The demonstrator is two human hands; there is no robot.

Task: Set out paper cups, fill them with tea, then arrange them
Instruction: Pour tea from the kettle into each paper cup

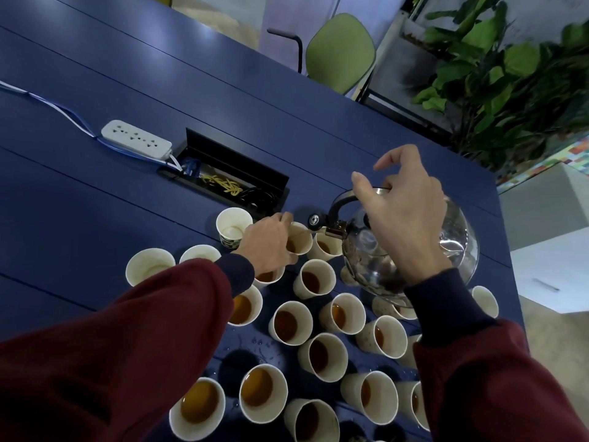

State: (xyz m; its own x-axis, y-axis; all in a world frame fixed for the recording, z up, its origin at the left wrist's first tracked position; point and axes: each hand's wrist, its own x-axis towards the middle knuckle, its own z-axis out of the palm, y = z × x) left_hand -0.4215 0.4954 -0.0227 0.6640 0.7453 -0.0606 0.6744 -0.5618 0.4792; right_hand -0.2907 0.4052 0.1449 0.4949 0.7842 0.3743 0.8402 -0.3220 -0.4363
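Many paper cups (291,322) crowd the near table (95,186), most holding tea. The right hand (404,224) grips the tilted, probably heavy kettle (376,250) by its handle. The left hand (271,242) holds the far cup (302,242) under the spout. Cups look light and soft-walled, so grasp mid-wall, gently.

Blue table (127,90), green chair (341,52), leafy plant (497,78)

Kettle (366,250) over cups (293,322) on table (95,193); power strip (136,137) behind.
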